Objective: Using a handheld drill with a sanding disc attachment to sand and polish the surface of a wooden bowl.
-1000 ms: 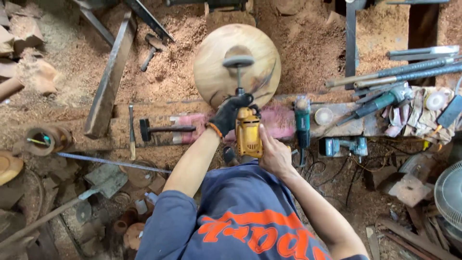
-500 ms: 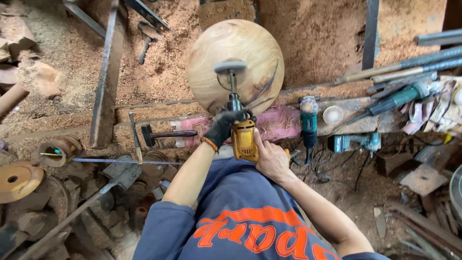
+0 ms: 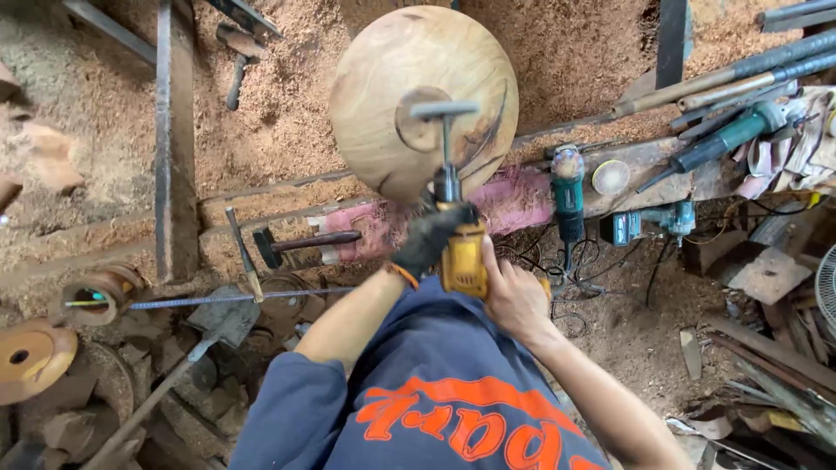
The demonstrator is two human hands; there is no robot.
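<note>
Overhead view of a person at a woodturning station. The left hand [image 3: 428,239], in a dark glove, is wrapped around the front of a yellow power drill [image 3: 461,257]; the bare right hand [image 3: 514,296] is clamped on the rear grip of the same tool. Both hands are thus closed on the drill, none free. The drill's bit or driver shaft [image 3: 446,148] runs up to a grey T-shaped metal fitting [image 3: 442,110] that sits against a small round wooden boss at the centre of a large pale wooden disc [image 3: 392,78], a rough bowl blank standing on edge above the desk [image 3: 644,165].

Progress, as judged from this view: the blank is already rounded and its face smooth, and the tool is engaged at the centre. Whether the fitting is seated or partly driven cannot be told, and no motion blur is seen.

Surroundings: a hammer [image 3: 300,244] lies to the left on the rail; a teal angle grinder [image 3: 568,187] and a teal cordless tool [image 3: 649,224] lie to the right, near long turning tools [image 3: 723,78]. Sawdust [image 3: 279,113] covers the floor behind.
</note>
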